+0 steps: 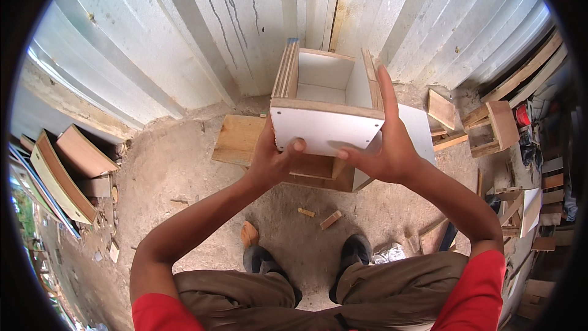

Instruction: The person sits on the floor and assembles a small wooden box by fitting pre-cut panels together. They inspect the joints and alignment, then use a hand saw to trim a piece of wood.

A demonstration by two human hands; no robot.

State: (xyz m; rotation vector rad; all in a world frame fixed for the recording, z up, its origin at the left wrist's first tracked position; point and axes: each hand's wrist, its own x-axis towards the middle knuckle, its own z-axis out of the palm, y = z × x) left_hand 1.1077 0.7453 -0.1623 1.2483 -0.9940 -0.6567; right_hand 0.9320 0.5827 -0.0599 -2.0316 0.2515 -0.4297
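Note:
Between my two hands is a small open-topped wooden box (327,125) with white-faced panels and raw board edges, held up in front of me. My left hand (269,156) grips its left lower side, thumb pressed on the front panel. On the right, my right hand (389,147) clasps the other side, its fingers stretched up along the side panel and its thumb at the front's lower edge. Small dark screw or nail spots show near the front panel's corners. Beneath the box, partly hidden by it, stands a wooden unit (321,181) on the ground.
A corrugated metal wall (214,37) rises just behind. Leaning boards (61,175) stand at the left. Wood offcuts (496,125) and scraps pile up on the right. Two small wood bits (331,220) lie on the dirt floor before my feet, and a light wooden board (236,138) lies behind.

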